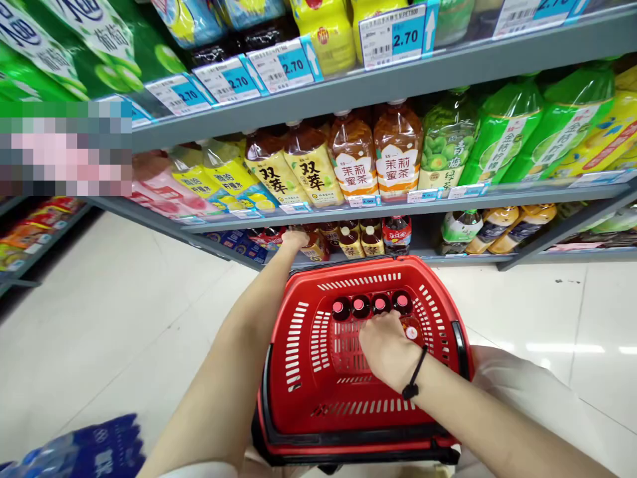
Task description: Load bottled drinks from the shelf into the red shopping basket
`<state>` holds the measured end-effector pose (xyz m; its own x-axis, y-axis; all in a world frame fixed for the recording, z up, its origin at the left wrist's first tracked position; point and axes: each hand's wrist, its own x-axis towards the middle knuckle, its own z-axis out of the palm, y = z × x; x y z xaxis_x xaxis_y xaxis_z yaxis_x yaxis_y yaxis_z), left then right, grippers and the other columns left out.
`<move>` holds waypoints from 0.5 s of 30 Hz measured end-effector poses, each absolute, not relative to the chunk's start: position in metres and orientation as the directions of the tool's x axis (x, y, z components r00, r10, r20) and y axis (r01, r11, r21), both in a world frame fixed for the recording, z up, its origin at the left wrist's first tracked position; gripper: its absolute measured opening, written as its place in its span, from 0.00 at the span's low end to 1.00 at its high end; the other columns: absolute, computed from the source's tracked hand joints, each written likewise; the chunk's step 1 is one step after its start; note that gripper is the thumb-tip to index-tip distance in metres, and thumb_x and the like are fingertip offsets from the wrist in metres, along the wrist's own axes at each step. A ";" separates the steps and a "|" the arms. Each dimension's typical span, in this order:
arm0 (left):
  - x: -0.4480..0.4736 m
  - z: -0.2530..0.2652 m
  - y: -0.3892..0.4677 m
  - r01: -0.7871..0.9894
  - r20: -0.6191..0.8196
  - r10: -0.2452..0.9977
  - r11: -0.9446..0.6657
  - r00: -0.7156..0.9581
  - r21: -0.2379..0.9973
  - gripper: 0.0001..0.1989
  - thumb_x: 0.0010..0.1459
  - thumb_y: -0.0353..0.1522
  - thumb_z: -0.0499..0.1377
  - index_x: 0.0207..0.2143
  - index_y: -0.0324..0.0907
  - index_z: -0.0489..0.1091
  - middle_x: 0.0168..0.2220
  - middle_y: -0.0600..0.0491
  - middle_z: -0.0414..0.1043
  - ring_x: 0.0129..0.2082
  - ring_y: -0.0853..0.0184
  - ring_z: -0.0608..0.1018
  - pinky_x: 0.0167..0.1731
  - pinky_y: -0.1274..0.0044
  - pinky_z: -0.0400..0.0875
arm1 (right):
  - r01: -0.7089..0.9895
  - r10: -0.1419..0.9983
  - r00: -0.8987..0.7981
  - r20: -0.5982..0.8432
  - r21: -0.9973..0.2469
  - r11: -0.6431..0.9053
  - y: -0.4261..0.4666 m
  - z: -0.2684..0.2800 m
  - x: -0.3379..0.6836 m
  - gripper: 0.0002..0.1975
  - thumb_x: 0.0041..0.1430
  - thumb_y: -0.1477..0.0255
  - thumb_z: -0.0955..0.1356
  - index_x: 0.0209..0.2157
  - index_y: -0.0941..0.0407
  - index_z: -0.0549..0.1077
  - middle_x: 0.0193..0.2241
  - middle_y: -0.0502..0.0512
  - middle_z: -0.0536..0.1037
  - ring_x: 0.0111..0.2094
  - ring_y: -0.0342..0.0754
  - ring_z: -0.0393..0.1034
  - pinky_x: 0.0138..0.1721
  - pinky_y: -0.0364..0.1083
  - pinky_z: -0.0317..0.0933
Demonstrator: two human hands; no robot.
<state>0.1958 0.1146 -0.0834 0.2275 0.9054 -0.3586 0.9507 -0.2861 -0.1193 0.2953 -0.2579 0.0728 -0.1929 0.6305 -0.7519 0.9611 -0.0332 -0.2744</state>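
Note:
My left hand reaches to the bottom shelf and is closed at the top of an amber tea bottle; its fingertips are small and partly hidden. Inside the red shopping basket, my right hand, with a black band at the wrist, is curled downward. Its fingers and whatever they hold are hidden beneath it. Several dark bottles with pink caps stand in a row along the basket's far side. Beside my right hand is an amber bottle with a pale cap.
Above the basket, the middle shelf carries several large tea and juice bottles. Smaller bottles stand on the bottom shelf, with a red-labelled dark bottle among them. A blue-wrapped bottle pack lies on the floor at lower left.

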 end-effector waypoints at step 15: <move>0.160 -0.090 0.096 0.948 -0.266 0.944 -0.252 0.195 -0.197 0.17 0.73 0.40 0.62 0.54 0.36 0.75 0.54 0.43 0.76 0.53 0.57 0.80 0.55 0.61 0.76 | 0.958 0.650 -0.104 -0.753 -0.252 -0.139 -0.240 0.050 0.315 0.20 0.65 0.82 0.67 0.57 0.69 0.79 0.59 0.82 0.76 0.61 0.70 0.75 0.57 0.68 0.71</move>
